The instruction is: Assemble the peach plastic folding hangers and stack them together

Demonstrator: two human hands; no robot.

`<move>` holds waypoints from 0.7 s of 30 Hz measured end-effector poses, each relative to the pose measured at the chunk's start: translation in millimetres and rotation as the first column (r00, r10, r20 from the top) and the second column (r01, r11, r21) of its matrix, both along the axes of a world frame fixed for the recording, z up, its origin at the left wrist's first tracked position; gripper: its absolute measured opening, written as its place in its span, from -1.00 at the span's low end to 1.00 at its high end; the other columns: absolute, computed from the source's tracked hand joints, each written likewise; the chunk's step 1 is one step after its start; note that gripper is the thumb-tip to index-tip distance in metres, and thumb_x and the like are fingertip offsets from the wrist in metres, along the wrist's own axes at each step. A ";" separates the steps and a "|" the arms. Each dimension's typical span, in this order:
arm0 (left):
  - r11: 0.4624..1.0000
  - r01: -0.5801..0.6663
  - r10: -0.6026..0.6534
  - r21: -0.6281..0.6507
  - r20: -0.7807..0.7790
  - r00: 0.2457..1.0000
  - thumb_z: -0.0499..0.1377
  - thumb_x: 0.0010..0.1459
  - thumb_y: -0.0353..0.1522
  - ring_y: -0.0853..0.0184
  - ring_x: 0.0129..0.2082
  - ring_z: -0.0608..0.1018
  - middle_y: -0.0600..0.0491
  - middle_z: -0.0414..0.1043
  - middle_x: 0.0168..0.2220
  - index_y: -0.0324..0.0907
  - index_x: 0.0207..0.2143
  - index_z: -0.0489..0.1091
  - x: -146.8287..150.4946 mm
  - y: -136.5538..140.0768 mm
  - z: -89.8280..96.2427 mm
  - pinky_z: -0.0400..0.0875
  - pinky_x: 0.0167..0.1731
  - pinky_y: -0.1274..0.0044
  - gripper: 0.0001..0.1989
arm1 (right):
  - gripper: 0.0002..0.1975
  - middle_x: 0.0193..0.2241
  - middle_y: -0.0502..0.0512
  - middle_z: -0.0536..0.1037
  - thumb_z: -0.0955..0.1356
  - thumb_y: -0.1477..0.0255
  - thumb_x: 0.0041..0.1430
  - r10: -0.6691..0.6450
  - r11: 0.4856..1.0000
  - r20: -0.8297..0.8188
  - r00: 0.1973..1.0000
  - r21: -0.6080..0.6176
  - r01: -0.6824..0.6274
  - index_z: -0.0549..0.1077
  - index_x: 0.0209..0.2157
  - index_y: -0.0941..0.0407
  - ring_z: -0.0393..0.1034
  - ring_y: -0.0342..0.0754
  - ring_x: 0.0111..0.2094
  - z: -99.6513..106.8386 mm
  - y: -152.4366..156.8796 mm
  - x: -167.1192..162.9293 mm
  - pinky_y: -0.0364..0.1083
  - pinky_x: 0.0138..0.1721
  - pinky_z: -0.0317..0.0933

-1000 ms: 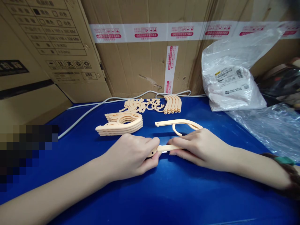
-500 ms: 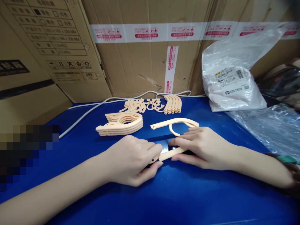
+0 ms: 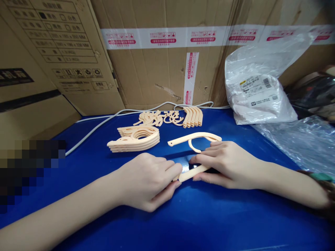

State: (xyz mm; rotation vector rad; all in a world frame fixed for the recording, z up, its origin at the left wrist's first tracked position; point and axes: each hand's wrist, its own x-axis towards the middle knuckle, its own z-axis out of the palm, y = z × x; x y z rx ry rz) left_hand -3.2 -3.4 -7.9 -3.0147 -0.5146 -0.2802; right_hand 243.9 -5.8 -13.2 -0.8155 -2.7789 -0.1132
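Note:
Cream plastic parts of folding clothes hangers lie on the blue table. My right hand [image 3: 226, 165] grips a flat hanger arm [image 3: 192, 172] between thumb and fingers; its far end is covered by the hand. At the arm's left end, my left hand [image 3: 154, 179] pinches a small cream piece, mostly hidden by the fingers. Just beyond my right hand lies another hanger part [image 3: 195, 136] with a hook curving below it, its right end close to my outer fingers; whether they touch it I cannot tell.
A stack of hanger parts [image 3: 136, 139] sits behind my left hand. Farther back are loose hooks [image 3: 151, 118] and a row of curved arms [image 3: 193, 116]. Cardboard boxes [image 3: 157, 73] wall the back and left. A white plastic bag [image 3: 259, 90] and a cable [image 3: 94, 129] lie at the edges.
My left hand has shifted slightly right and down, and its fingers now cover more of the small piece at the joint. My right hand has barely moved.

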 end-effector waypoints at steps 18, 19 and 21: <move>0.981 -0.194 0.189 0.026 0.125 0.974 -0.03 0.16 -0.43 0.42 -0.64 0.41 0.22 0.28 -0.62 -0.14 -0.43 0.19 4.5 -3.6 -4.1 -0.03 -0.64 0.53 -0.90 | -0.64 -0.51 0.05 0.51 0.17 0.26 0.36 -0.027 0.986 -0.038 0.999 0.165 0.033 0.48 -0.30 0.15 0.39 -0.10 -0.48 3.3 -4.0 -1.2 -0.11 -0.40 0.14; 0.980 -0.199 0.193 0.029 0.135 0.972 -0.03 0.15 -0.43 0.42 -0.65 0.41 0.22 0.29 -0.62 -0.14 -0.43 0.19 4.3 -3.8 -4.6 -0.04 -0.64 0.53 -0.91 | -0.64 -0.50 0.05 0.51 0.17 0.26 0.36 -0.016 0.981 -0.049 0.999 0.191 0.025 0.48 -0.31 0.15 0.38 -0.10 -0.48 4.5 -4.3 -1.9 -0.10 -0.39 0.14; 0.976 -0.211 0.202 0.046 0.151 0.968 -0.03 0.14 -0.42 0.42 -0.65 0.40 0.21 0.31 -0.62 -0.14 -0.43 0.20 3.8 -3.9 -5.9 -0.06 -0.64 0.53 -0.91 | -0.65 -0.50 0.07 0.52 0.17 0.30 0.36 -0.007 0.967 -0.079 0.997 0.253 0.027 0.49 -0.32 0.16 0.35 -0.09 -0.46 7.8 -5.1 -3.1 -0.09 -0.36 0.15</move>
